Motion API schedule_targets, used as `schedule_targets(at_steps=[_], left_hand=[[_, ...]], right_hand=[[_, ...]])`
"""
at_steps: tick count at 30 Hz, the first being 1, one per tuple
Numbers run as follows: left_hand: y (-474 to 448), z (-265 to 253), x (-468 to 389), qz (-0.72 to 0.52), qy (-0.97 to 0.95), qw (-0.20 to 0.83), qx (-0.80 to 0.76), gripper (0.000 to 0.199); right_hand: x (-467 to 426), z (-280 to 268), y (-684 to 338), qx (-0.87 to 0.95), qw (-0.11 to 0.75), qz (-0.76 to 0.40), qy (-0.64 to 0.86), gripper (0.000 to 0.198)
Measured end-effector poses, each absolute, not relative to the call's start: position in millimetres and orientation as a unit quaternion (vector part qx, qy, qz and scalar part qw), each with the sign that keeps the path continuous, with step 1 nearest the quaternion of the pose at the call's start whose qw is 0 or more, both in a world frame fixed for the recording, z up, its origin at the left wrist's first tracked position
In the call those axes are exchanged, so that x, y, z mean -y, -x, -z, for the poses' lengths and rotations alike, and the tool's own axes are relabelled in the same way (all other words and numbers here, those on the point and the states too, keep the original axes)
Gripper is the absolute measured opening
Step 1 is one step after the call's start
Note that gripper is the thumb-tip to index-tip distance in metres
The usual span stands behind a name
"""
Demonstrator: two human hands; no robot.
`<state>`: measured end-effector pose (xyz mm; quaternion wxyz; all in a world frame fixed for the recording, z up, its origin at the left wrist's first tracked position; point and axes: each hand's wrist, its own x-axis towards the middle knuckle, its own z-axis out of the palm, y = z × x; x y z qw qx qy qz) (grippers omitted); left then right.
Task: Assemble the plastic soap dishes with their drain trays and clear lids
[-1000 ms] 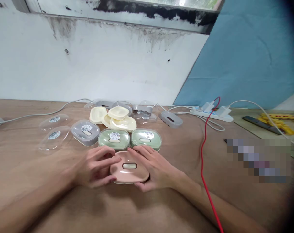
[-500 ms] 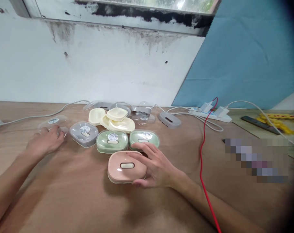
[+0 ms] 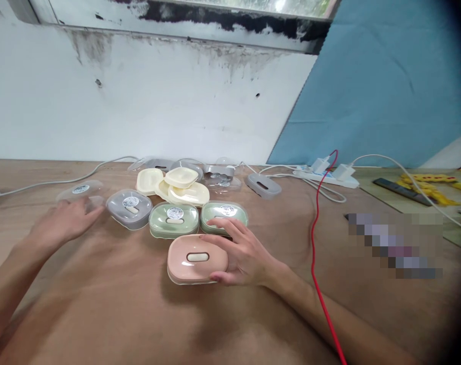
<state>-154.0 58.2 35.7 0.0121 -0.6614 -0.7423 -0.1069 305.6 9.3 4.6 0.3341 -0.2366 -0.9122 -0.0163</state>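
Observation:
My right hand (image 3: 243,253) grips the right end of a pink soap box (image 3: 196,258), thumb at its near edge and fingers across its top. The box has a glossy clear cover and a pale oblong piece in its middle. Over at the left, my left hand (image 3: 65,220) has its bent fingers and thumb around the near edge of a clear plastic lid (image 3: 95,203); its fingertips are partly hidden. Two green soap boxes (image 3: 174,228) with round stickers sit just behind the pink one. A grey soap box (image 3: 129,215) lies between them and my left hand.
Cream plates (image 3: 188,194) lie piled behind the green boxes. Grey parts (image 3: 263,185) and clear lids are along the wall (image 3: 157,111). A white power strip (image 3: 329,177) and a red cable (image 3: 316,243) are at the right, with yellow items (image 3: 428,187) beyond.
The view has shifted slightly. My left fingers are drawn in a little more at the clear lid. My right hand stays on the pink soap box.

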Motion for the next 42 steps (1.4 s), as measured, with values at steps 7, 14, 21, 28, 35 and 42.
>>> schedule_targets(at_steps=[7,14,21,28,35,42], left_hand=[[109.1,-52.7,-47.0,0.38,0.709,0.194,0.561,0.066],[18.6,-10.2,-16.7,0.359,0.911,0.076,0.189,0.079],[-10.1,5.5,-6.6,0.352,0.927,-0.009,0.13,0.082],[7.0,4.5,-9.9,0.349,0.911,-0.018,0.219,0.093],[8.3,-0.5,-9.8,0.342,0.911,0.027,0.228,0.059],[7.1,-1.5,-11.1,0.34,0.914,0.018,0.221,0.059]], right_hand=[[-9.4,-6.1,-302.2,0.892,0.388,0.05,0.226,0.049],[-4.3,-4.3,-295.9,0.88,0.427,0.025,0.207,0.081],[-3.8,-4.2,-293.4,0.91,0.364,-0.017,0.197,0.084],[-9.9,-3.8,-301.9,0.9,0.379,-0.054,0.208,0.08],[-8.5,-18.7,-315.4,0.911,0.283,-0.108,0.278,0.062],[-5.9,-18.4,-313.5,0.911,0.285,-0.104,0.279,0.074]])
